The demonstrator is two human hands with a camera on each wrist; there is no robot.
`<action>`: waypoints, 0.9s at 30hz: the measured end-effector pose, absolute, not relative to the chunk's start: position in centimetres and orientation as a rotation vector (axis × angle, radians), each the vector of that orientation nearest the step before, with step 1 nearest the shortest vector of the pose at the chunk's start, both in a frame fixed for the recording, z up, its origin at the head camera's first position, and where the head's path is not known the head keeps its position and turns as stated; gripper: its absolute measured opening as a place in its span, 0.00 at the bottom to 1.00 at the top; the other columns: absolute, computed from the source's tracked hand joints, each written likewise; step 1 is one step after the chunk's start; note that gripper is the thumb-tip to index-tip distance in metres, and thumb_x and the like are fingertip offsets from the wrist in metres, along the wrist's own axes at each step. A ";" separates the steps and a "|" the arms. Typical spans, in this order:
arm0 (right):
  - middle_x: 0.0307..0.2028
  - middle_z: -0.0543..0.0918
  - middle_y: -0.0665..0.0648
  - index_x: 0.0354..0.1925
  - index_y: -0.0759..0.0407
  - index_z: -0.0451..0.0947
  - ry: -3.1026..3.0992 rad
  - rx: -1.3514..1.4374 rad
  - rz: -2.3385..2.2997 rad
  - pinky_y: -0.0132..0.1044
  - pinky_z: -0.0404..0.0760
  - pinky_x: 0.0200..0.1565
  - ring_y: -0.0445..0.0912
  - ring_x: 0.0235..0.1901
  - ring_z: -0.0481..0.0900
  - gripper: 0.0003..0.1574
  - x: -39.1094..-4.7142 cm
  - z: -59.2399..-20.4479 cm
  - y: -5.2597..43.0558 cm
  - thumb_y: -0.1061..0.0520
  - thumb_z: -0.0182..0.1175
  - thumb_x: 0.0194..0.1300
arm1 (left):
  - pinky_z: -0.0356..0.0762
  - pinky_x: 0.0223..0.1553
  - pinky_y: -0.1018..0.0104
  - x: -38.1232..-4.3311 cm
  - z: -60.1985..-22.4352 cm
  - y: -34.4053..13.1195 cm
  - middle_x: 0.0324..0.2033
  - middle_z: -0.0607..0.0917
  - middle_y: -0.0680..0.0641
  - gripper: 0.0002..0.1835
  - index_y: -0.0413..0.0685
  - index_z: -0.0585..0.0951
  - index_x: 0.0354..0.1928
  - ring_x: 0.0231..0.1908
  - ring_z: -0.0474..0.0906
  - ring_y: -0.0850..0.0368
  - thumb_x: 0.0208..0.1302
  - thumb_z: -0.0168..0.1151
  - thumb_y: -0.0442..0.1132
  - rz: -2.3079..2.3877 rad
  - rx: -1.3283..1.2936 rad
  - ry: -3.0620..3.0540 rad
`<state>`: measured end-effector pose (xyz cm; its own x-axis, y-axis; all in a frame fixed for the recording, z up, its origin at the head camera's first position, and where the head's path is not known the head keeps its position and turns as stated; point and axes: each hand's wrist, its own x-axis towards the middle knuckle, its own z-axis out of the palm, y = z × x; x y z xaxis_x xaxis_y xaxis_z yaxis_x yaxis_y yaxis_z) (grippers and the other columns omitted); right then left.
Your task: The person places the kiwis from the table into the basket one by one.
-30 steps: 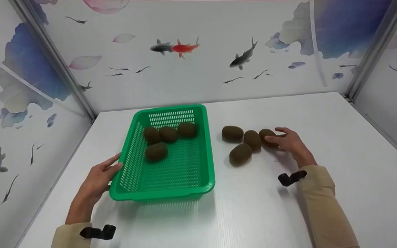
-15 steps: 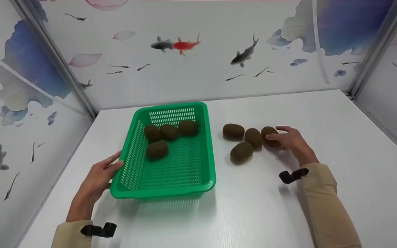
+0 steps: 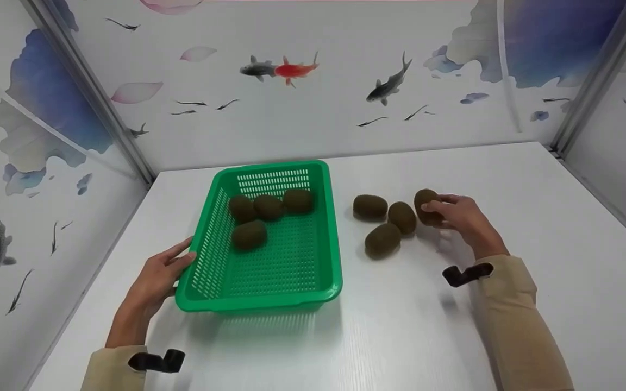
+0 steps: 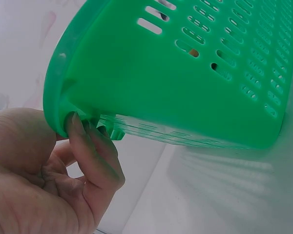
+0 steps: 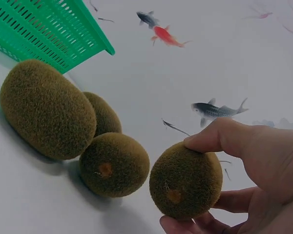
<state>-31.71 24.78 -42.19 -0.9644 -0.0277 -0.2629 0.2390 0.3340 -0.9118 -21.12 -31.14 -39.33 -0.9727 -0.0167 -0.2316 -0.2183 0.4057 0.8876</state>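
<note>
My right hand (image 3: 466, 218) pinches a brown fuzzy kiwi (image 3: 427, 206) between thumb and fingers. In the right wrist view that kiwi (image 5: 185, 180) is held just beside another kiwi (image 5: 115, 165). Three more kiwis lie on the table left of the hand: one at the back (image 3: 370, 207), one in the middle (image 3: 402, 218), one nearest me (image 3: 382, 240). On the left, my left hand (image 3: 154, 282) grips the rim of a green plastic basket (image 3: 258, 303); its fingers (image 4: 95, 156) curl under the rim in the left wrist view. Several kiwis (image 3: 249, 234) sit inside, toward the back and left.
A white table (image 3: 400, 336) carries the basket and the loose kiwis. White panels (image 3: 302, 125) printed with fish and leaves stand along the back and both sides. Metal posts (image 3: 95, 92) mark the back corners.
My right hand has closed on the rightmost kiwi and lifted it slightly, away from the others. My left hand still holds the basket in the same place.
</note>
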 end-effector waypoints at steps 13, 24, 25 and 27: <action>0.63 0.67 0.63 0.76 0.70 0.46 2.138 0.102 -1.889 0.28 0.82 0.52 0.35 0.43 0.82 0.47 -31.3 -40.6 24.0 0.53 0.55 0.73 | 0.85 0.50 0.56 -21.2 -39.4 -31.2 0.69 0.71 0.33 0.32 0.55 0.54 0.79 0.52 0.84 0.53 0.79 0.48 0.50 1.596 -0.213 2.470; 0.66 0.63 0.62 0.77 0.68 0.42 2.018 0.039 -1.994 0.29 0.82 0.54 0.42 0.52 0.79 0.46 -30.5 -38.6 21.8 0.54 0.53 0.74 | 0.85 0.49 0.56 -21.1 -39.2 -31.2 0.69 0.71 0.33 0.32 0.55 0.54 0.79 0.52 0.84 0.53 0.80 0.47 0.49 1.594 -0.208 2.476; 0.66 0.62 0.63 0.78 0.67 0.42 2.012 0.032 -1.997 0.29 0.82 0.54 0.43 0.53 0.79 0.46 -30.5 -38.6 21.6 0.54 0.53 0.74 | 0.85 0.49 0.56 -21.1 -39.3 -31.2 0.69 0.72 0.33 0.31 0.55 0.54 0.79 0.52 0.84 0.53 0.80 0.47 0.49 1.594 -0.207 2.476; 0.67 0.62 0.63 0.78 0.65 0.42 1.985 0.018 -2.013 0.30 0.82 0.53 0.45 0.55 0.78 0.46 -30.4 -38.5 21.1 0.54 0.53 0.75 | 0.85 0.49 0.55 -21.1 -39.3 -31.2 0.69 0.71 0.33 0.32 0.55 0.54 0.79 0.53 0.84 0.52 0.79 0.47 0.49 1.594 -0.205 2.477</action>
